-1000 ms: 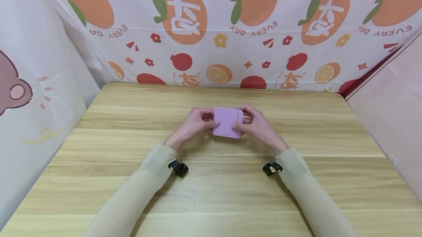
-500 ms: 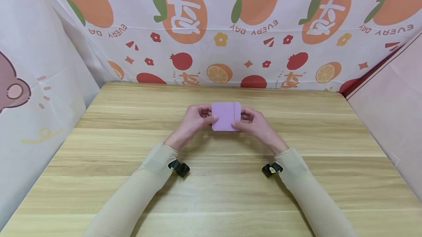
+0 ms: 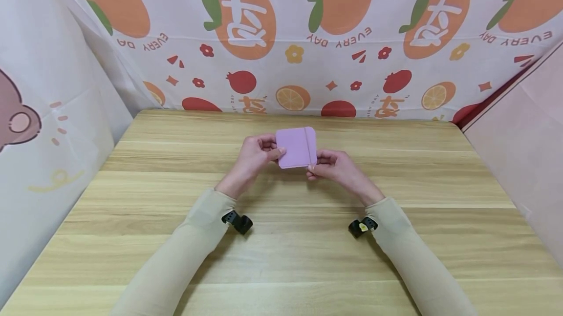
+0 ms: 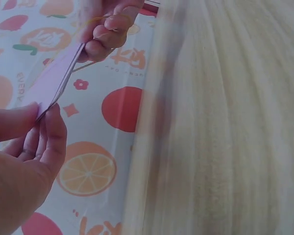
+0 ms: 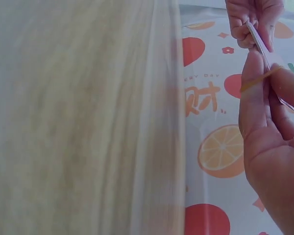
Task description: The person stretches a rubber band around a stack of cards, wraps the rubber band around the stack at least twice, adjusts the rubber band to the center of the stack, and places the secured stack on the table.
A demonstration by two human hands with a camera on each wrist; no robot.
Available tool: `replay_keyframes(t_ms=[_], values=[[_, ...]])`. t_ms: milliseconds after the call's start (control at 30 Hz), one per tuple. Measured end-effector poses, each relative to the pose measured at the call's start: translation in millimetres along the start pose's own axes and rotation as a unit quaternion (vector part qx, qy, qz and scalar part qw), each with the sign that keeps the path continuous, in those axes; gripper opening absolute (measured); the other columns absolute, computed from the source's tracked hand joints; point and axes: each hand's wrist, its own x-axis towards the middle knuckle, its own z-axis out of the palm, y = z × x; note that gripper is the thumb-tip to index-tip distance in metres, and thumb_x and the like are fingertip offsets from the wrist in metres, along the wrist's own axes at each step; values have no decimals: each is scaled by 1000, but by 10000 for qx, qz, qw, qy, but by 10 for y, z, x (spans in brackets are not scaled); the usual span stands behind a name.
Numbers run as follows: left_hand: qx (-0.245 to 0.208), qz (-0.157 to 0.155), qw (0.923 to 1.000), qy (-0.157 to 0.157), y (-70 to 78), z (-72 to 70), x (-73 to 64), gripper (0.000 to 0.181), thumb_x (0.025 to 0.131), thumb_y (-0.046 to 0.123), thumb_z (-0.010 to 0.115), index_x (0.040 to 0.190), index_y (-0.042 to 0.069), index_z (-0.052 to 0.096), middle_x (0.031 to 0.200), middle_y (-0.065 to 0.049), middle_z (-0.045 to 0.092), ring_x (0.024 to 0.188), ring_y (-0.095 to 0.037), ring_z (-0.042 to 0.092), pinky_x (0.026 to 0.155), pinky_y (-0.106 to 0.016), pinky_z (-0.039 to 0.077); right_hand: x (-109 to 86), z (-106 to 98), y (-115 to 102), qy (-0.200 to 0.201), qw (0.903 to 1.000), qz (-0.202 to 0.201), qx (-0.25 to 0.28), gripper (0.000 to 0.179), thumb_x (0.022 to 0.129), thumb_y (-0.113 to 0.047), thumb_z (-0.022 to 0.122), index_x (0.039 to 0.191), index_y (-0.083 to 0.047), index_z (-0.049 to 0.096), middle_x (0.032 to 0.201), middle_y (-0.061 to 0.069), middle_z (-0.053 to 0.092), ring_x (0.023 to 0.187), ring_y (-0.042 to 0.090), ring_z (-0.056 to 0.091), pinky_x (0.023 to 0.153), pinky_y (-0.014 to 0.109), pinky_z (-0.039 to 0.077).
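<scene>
A small, thin purple square notebook (image 3: pixel 292 147) is held up over the far part of the table, its layered edge showing in the left wrist view. My left hand (image 3: pixel 252 157) pinches its left side, thumb on the front and fingers behind. A thin tan rubber band (image 3: pixel 308 145) runs down the notebook near its right edge. At the lower right corner, my right hand (image 3: pixel 336 167) pinches the band between thumb and fingers. In the right wrist view the band (image 5: pixel 257 81) crosses the index finger and reaches the thumb.
The wooden table (image 3: pixel 299 247) spreads beneath both arms. Behind it hangs a fruit-print cloth (image 3: pixel 281 67), with a white cloth (image 3: pixel 53 111) at the left and a pale panel (image 3: pixel 523 140) at the right. Each wrist carries a small black camera (image 3: pixel 242 223).
The notebook has moved up and left with my left hand and turned slightly. My right hand has slid from its right side down to the lower right corner.
</scene>
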Motion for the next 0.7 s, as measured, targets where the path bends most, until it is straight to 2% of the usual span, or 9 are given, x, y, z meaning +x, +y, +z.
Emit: replay_keyframes(t_ms=[233, 433, 567, 700], values=[[-345, -147, 9992, 102, 28, -13, 8, 17, 88, -5, 67, 103, -11, 63, 79, -6, 64, 69, -12, 61, 69, -31, 55, 6, -6, 38, -354, 9993, 114, -59, 34, 95, 0, 62, 125, 15, 56, 112, 31, 65, 95, 28, 70, 85, 45, 55], [-840, -247, 9959, 221, 63, -31, -2, 18, 88, -7, 66, 105, -12, 61, 79, -6, 65, 70, -12, 62, 67, -28, 55, 9, -6, 63, -389, 9991, -5, -160, 27, 93, -7, 67, 115, 9, 66, 108, 26, 68, 93, 32, 70, 81, 43, 56], [-1316, -437, 9894, 428, 89, -47, 5, 19, 90, -8, 63, 108, -12, 59, 75, -3, 66, 67, -11, 62, 64, -25, 55, -12, 18, 50, -500, 9972, -241, -505, 26, 92, -10, 69, 110, 8, 69, 100, 20, 72, 92, 31, 70, 83, 41, 56], [-1897, -677, 9769, 711, 96, -81, 31, 17, 89, -12, 61, 107, -11, 59, 75, -3, 66, 65, -12, 62, 62, -24, 54, -68, 53, 16, -805, 9924, -372, -856, 26, 91, -14, 71, 109, 6, 72, 96, 12, 74, 91, 29, 71, 84, 38, 56]])
